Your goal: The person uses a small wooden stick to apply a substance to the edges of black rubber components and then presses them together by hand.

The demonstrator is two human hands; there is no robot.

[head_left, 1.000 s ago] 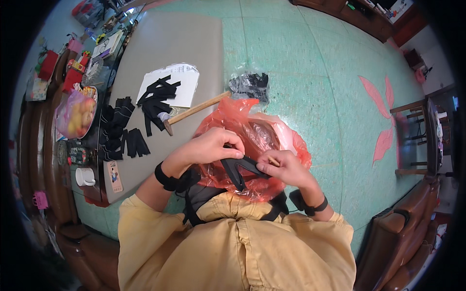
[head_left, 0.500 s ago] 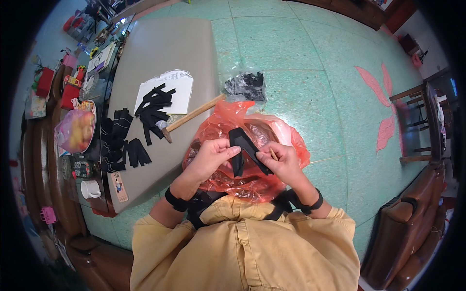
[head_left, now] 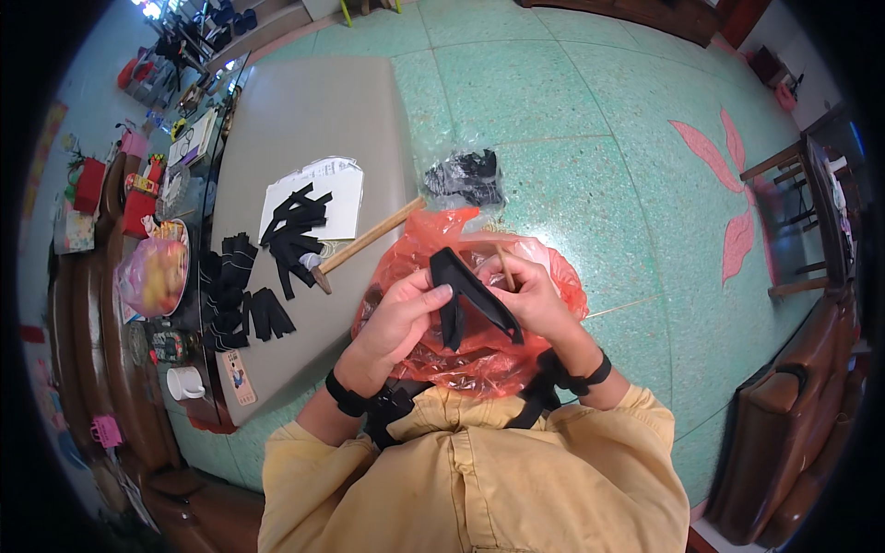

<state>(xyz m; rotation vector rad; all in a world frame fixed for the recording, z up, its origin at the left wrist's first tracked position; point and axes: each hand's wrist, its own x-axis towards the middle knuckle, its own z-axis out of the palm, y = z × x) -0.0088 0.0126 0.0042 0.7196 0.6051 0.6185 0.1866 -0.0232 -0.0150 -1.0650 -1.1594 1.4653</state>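
A black fabric strip [head_left: 449,273], bent into an upside-down V, is held over my lap. My left hand [head_left: 396,318] pinches its left side between thumb and fingers. At its right side, my right hand [head_left: 535,300] is closed around a thin wooden stick [head_left: 506,268], its fingers against the strip's edge; whether they also grip the fabric is hard to see. Beneath both hands spreads a crumpled red plastic bag [head_left: 461,376]. On the grey padded surface to my left lie a pile of black strips [head_left: 300,226] and a wooden-handled hammer [head_left: 373,236].
White paper [head_left: 343,207] lies under the pile of strips. More black bundles [head_left: 226,290] rest near a white mug [head_left: 185,383]. A clear bag of black pieces [head_left: 466,177] sits on the green floor beyond the red bag. A brown leather chair [head_left: 784,424] stands at right.
The strip has tilted and its right side has swung lower. My right hand has turned, so the stick now points upward. The camera view has shifted slightly.
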